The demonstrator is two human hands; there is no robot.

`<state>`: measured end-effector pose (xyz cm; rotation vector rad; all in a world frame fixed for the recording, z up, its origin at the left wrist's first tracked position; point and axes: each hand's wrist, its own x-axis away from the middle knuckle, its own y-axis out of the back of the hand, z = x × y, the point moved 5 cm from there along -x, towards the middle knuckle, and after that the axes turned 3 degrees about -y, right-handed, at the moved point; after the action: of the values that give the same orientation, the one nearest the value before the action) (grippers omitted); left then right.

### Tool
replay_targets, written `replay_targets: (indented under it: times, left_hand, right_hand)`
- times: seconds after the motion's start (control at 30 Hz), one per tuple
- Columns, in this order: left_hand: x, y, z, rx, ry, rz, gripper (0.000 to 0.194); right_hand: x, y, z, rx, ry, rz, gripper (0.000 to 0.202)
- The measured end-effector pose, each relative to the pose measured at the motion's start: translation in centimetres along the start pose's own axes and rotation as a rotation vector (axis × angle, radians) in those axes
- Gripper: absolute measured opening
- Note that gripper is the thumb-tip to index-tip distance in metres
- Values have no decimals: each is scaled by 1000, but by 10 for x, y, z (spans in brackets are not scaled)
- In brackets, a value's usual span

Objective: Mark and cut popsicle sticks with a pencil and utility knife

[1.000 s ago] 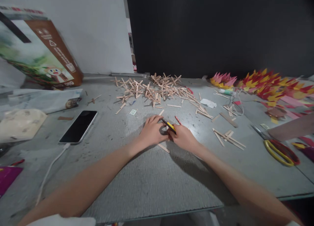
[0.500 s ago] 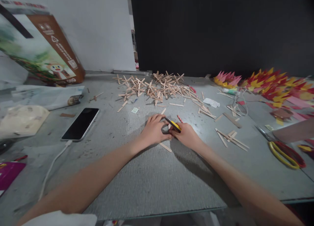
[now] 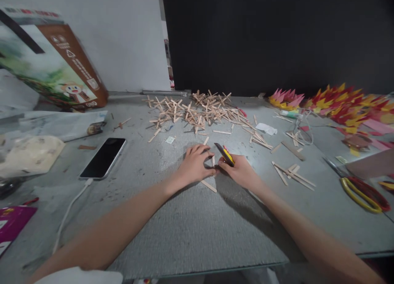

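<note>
My right hand (image 3: 238, 169) is wrapped round a yellow and black utility knife (image 3: 227, 154), whose dark tip points up and to the left. Just left of it, my left hand (image 3: 196, 164) rests on the grey table, thumb and fingers curved round a small upright-lying wooden stick (image 3: 213, 161) and pressing near its ends. Another wooden stick (image 3: 209, 186) lies slanted below my left hand, and one more (image 3: 206, 140) pokes out above its fingers. Beyond the hands is a pile of crossed wooden sticks (image 3: 198, 111).
A phone (image 3: 103, 157) with a white cable lies at the left, near a packet and a printed box (image 3: 66, 70). On the right are loose sticks (image 3: 294, 175), scissors (image 3: 361, 193) and red, yellow and pink paper shapes (image 3: 351, 105). The table's front edge (image 3: 197, 273) runs below.
My right hand and the knife have moved right, away from my left hand, so the small stick between them shows more. The view has shifted slightly.
</note>
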<state>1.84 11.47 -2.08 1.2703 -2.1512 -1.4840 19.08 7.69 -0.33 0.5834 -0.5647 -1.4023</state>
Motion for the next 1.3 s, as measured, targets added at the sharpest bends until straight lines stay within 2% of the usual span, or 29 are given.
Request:
replay_targets:
  times: [0.23,0.4,0.53,0.63,0.73,0.83,1.03,1.3]
  left_hand:
    - [3,7,-3,210,14,-34,72]
    - [6,3,-3,525,145,30,60]
    - [4,4,2,807,241,-85,59]
    - [2,5,9,951,297,-185,64]
    - [1,6,12,993,300,-256,68]
    - [1,5,13,996,305,-257,70]
    - [1,3,11,966,309,-165,30]
    - [1,2,9,1000,311,-126,18]
  right_hand:
    - [1,16,-19,64,-118,-168,26]
    - [1,20,-26,112,-140,-204,26]
    - [11,22,-17,83,-90,-229,42]
    - [21,17,-5,29,-9,-176,46]
    - [28,9,3,30,62,-109,42]
    - [33,2,5,58,98,-77,40]
    - [35,-5,4,67,128,-79,39]
    - [32,-8,6,89,127,-51,39]
